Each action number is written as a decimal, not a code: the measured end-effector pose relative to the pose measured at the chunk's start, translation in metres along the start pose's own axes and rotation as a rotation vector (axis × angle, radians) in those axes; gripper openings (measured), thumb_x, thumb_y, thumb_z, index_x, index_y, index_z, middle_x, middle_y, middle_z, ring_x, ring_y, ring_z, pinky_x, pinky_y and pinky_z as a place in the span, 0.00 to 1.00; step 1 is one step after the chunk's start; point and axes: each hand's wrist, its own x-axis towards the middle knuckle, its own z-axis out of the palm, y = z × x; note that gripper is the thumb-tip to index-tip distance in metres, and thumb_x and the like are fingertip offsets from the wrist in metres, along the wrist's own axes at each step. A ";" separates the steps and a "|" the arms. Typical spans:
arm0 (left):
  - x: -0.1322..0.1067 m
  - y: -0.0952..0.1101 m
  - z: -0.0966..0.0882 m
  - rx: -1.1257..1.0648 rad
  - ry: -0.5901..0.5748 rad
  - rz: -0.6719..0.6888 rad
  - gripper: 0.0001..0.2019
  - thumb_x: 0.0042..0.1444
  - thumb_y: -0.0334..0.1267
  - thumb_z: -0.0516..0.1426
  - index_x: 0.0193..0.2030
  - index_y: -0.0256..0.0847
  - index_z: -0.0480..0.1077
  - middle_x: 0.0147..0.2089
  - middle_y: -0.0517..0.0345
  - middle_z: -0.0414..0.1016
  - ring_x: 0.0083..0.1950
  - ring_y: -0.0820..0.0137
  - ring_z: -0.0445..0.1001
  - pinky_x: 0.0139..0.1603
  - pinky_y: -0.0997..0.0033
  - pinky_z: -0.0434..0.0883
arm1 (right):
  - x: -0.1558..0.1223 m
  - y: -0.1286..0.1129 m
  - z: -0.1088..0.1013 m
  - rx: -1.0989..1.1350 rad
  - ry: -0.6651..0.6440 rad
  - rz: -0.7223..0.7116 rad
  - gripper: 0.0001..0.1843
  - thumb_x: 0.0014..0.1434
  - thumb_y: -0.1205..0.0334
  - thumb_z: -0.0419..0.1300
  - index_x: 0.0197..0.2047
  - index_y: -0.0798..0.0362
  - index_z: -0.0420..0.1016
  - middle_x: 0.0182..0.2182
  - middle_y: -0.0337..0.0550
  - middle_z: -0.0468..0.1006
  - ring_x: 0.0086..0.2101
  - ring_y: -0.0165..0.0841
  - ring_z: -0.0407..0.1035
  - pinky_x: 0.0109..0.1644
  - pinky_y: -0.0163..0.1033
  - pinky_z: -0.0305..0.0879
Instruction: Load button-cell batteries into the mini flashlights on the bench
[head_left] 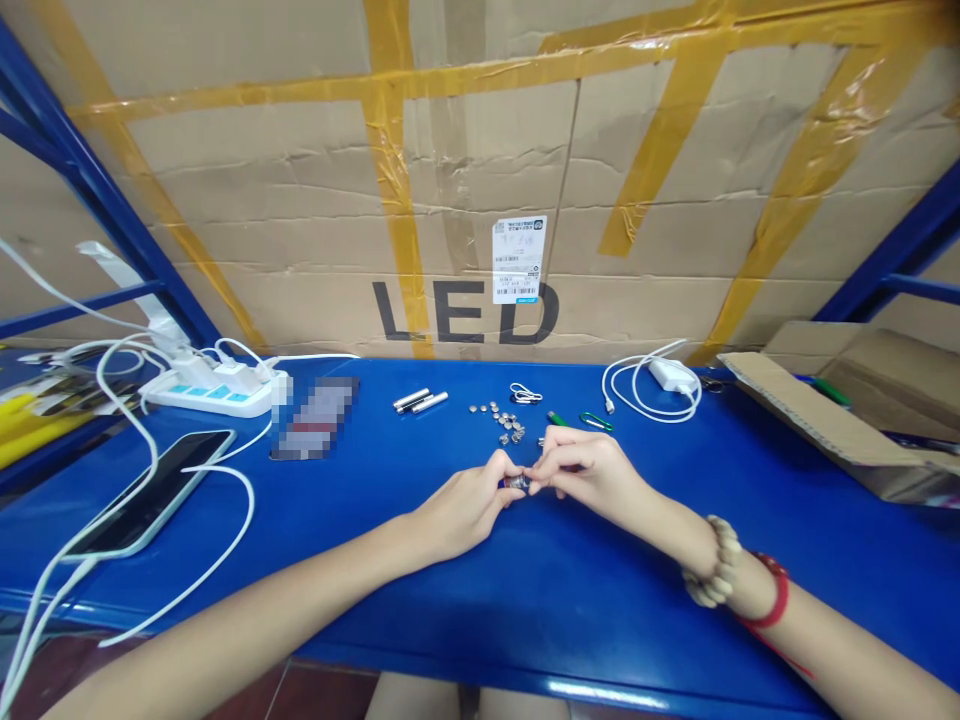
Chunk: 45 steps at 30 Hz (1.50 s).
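My left hand (459, 508) pinches a small, shiny cylinder (516, 482) with a dark red end, held low over the blue tabletop. The fingertips of my right hand (596, 472) are closed at the cylinder's right end; they partly cover it, so its exact kind is unclear. Just beyond my hands lie several small, round silver button cells (504, 418). A green piece (556, 419) and a green carabiner (597, 421) rest behind my right hand. Farther left are several slim silver tubes (420, 401), and a looped white cord (525, 393) with a dark part lies behind the cells.
At left stand a white power strip (217, 392) with cables and a phone (150, 495); a pixelated flat item (315, 418) lies nearby. A white charger (673, 376) with its cable and an open cardboard box (847, 450) are at right. A taped carton (465, 180) walls off the back.
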 end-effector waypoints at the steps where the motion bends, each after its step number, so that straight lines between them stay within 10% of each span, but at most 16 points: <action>1: 0.000 0.000 0.000 0.004 0.007 0.006 0.03 0.61 0.35 0.44 0.39 0.39 0.53 0.38 0.54 0.70 0.38 0.69 0.71 0.37 0.73 0.64 | 0.000 -0.001 0.001 -0.003 0.005 0.022 0.07 0.54 0.67 0.59 0.27 0.53 0.77 0.24 0.39 0.68 0.23 0.22 0.62 0.26 0.29 0.56; 11: -0.001 -0.006 0.005 0.084 0.159 0.094 0.03 0.61 0.34 0.46 0.36 0.39 0.56 0.41 0.54 0.72 0.45 0.68 0.72 0.40 0.74 0.66 | 0.007 -0.020 0.013 0.388 -0.026 0.694 0.16 0.43 0.55 0.65 0.21 0.60 0.68 0.16 0.38 0.68 0.16 0.23 0.60 0.18 0.28 0.55; 17: 0.001 -0.005 0.005 0.162 0.218 0.167 0.05 0.61 0.32 0.47 0.42 0.40 0.62 0.40 0.58 0.73 0.41 0.71 0.72 0.40 0.74 0.65 | 0.010 -0.023 0.010 0.530 -0.069 0.849 0.21 0.35 0.53 0.69 0.22 0.60 0.66 0.14 0.36 0.67 0.15 0.23 0.61 0.16 0.27 0.56; 24: 0.004 0.006 0.001 0.220 0.273 0.031 0.08 0.61 0.32 0.48 0.44 0.44 0.65 0.41 0.65 0.73 0.41 0.73 0.71 0.41 0.75 0.62 | 0.011 -0.017 0.008 0.474 -0.038 0.775 0.20 0.37 0.51 0.68 0.24 0.61 0.72 0.15 0.38 0.68 0.16 0.22 0.60 0.19 0.27 0.57; 33: 0.005 0.006 -0.001 0.101 0.263 -0.113 0.07 0.62 0.35 0.47 0.44 0.44 0.62 0.37 0.65 0.73 0.38 0.73 0.73 0.38 0.77 0.62 | 0.004 -0.002 0.005 -0.072 0.207 0.209 0.12 0.49 0.53 0.64 0.34 0.51 0.79 0.35 0.43 0.72 0.24 0.24 0.64 0.27 0.32 0.62; 45: 0.006 0.002 0.001 0.059 0.203 -0.044 0.08 0.61 0.34 0.46 0.45 0.40 0.63 0.39 0.59 0.71 0.36 0.72 0.69 0.37 0.76 0.63 | 0.001 0.001 0.003 -0.146 0.157 0.087 0.08 0.53 0.57 0.61 0.34 0.51 0.78 0.30 0.40 0.71 0.27 0.25 0.64 0.28 0.31 0.59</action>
